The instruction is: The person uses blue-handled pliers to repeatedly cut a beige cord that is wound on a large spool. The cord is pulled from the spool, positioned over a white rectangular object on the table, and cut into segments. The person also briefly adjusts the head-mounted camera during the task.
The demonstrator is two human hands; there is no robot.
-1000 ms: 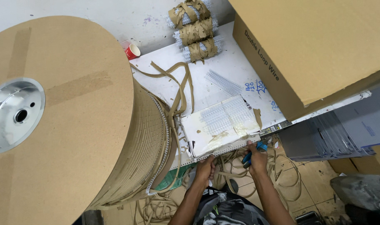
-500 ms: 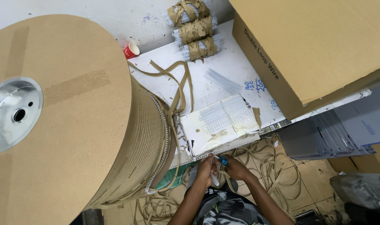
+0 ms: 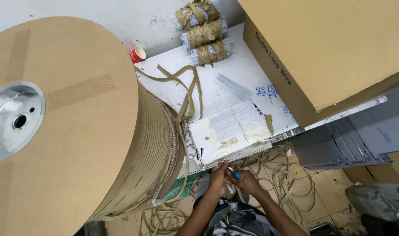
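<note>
So both hands are bunched together just off the near edge of the white tabletop [image 3: 247,74], pinching a short strip of white double-loop binding wire [image 3: 229,187] between them. The left hand [image 3: 218,176] has its fingers curled tight around the upper end of that strip, and the right hand [image 3: 245,181] is closed around a small blue-handled tool [image 3: 236,175] pressed up against the wire. A second ago the right hand was further out to the right with the blue tool clear of the left hand; half a second ago it had already swung in, and now the two are touching and sit a bit lower.

Right above the hands, at the near edge of the tabletop, there's a flat white pad with yellowed tape patches [image 3: 232,131] and a bunch of cut wire combs lying on it, all ribbed and shiny. It hasn't budged.

To the left, a huge brown cardboard spool [image 3: 77,122] with a metal hub, wound with coils of paper-backed wire, same spot as before. Limp tan paper strips [image 3: 188,94] trail off it across the tabletop and pile up on the floor.

At the far edge: three bundles of wire wrapped in tan paper [image 3: 203,30] and a small red paper cup [image 3: 137,54]. A big brown cardboard box [image 3: 330,48] fills the right corner.
</note>
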